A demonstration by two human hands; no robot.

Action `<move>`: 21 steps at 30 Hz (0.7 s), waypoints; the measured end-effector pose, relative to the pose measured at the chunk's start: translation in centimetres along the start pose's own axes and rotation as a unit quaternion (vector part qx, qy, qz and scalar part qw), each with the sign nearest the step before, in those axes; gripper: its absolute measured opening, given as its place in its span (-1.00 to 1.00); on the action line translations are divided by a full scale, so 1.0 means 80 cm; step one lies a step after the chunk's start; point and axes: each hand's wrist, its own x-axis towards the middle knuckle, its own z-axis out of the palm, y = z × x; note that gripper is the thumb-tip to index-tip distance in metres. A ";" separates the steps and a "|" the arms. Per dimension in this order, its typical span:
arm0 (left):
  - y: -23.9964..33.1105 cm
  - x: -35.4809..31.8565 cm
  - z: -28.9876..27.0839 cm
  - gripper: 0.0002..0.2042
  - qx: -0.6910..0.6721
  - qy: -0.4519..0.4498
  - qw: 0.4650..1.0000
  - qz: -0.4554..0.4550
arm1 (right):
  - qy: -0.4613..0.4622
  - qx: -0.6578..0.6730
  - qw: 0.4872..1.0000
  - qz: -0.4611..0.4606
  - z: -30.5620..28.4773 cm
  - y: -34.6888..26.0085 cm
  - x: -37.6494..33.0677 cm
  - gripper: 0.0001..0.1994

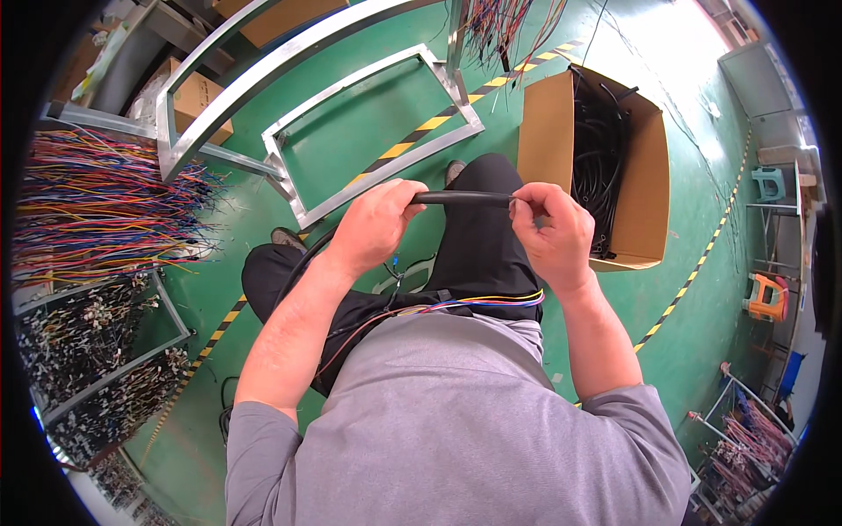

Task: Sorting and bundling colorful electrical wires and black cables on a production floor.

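A black tube or cable sleeve (469,199) stretches level between my two hands, above my right thigh. My left hand (377,223) is wrapped round it, and the tube continues down behind my left forearm. At its right end, my right hand (557,230) pinches thumb and fingers together at the tip; whether wires are inside does not show. Across my lap lies a bundle of thin coloured wires (495,301), yellow, blue, red and white. A small blue connector (396,260) hangs between my legs.
An open cardboard box (645,188) of black tubing stands ahead to the right. Metal frames (386,180) are ahead and to the left. Bundles of coloured wires (114,202) hang at the left, above racks of connectors (96,342). Blue and orange stools (766,296) stand far right.
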 end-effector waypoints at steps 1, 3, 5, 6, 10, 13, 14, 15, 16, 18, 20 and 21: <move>0.000 0.000 0.000 -0.81 -0.001 0.000 1.000 0.005 | 0.000 0.000 1.000 0.000 -0.001 0.002 -0.001 -0.91; -0.007 -0.003 0.000 -0.81 0.006 0.002 1.000 -0.008 | 0.042 0.004 0.999 0.030 -0.007 0.010 -0.005 -0.91; -0.013 -0.005 -0.004 -0.82 0.013 0.005 1.000 -0.021 | 0.068 0.018 0.995 0.066 -0.020 0.014 -0.004 -0.92; -0.015 -0.006 -0.007 -0.82 0.019 -0.002 1.000 -0.015 | 0.062 0.018 0.996 0.066 -0.025 0.015 -0.004 -0.91; -0.014 -0.005 -0.005 -0.84 0.017 0.008 1.000 -0.003 | 0.026 0.121 0.984 0.132 -0.035 0.018 -0.007 -0.81; -0.016 -0.004 -0.004 -0.82 0.037 0.010 0.999 0.000 | 0.053 0.010 0.999 0.006 -0.035 0.000 0.009 -0.61; -0.016 -0.004 -0.005 -0.82 0.037 0.010 0.999 0.000 | 0.025 -0.025 0.999 -0.001 -0.035 -0.009 0.010 -0.47; -0.014 -0.004 -0.007 -0.83 0.038 0.006 0.999 -0.005 | 0.025 -0.024 0.999 -0.001 -0.032 -0.013 0.012 -0.47; -0.013 -0.004 -0.008 -0.83 0.037 0.002 0.999 -0.009 | -0.013 -0.094 0.995 -0.040 -0.028 -0.017 0.014 -0.51; -0.013 -0.004 -0.009 -0.83 0.036 0.001 0.999 -0.009 | -0.056 -0.171 0.979 -0.096 -0.022 -0.025 0.020 -0.68; -0.013 -0.005 -0.011 -0.83 0.035 0.003 0.999 -0.009 | -0.074 -0.176 0.976 -0.105 -0.018 -0.015 0.017 -0.75; -0.012 -0.005 -0.013 -0.83 0.035 0.001 0.999 -0.002 | -0.093 -0.181 0.972 -0.114 -0.017 -0.011 0.017 -0.82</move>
